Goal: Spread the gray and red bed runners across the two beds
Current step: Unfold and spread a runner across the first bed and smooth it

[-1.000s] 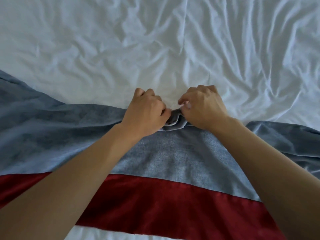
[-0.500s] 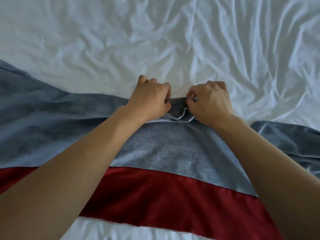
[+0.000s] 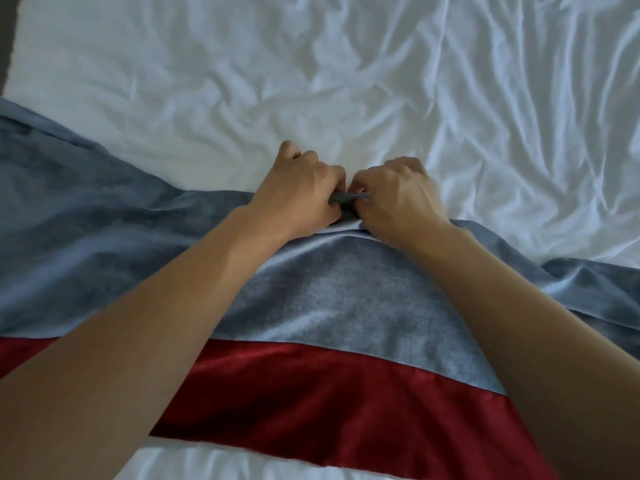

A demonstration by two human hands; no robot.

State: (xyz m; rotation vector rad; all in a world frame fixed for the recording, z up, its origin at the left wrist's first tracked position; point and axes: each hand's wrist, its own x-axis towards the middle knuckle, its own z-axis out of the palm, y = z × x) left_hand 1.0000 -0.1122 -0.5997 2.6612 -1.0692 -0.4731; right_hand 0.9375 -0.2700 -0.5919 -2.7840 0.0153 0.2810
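Note:
A bed runner (image 3: 339, 306) with a broad gray band and a red band below it lies across the white bed sheet (image 3: 311, 81). My left hand (image 3: 298, 192) and my right hand (image 3: 401, 199) sit side by side at the runner's far gray edge, both gripping a bunched fold of that edge between them. The gray cloth rises into a hump under my wrists. To the left and right of my hands the far edge sags back toward me. My forearms cover parts of both bands.
Wrinkled white sheet fills the far half of the view and shows again in a strip below the red band (image 3: 277, 386). A dark strip (image 3: 5, 46) runs along the bed's upper left edge.
Both hands have pushed the gray edge farther away across the sheet and drawn closer together, bunching the fold tighter. The view has shifted slightly.

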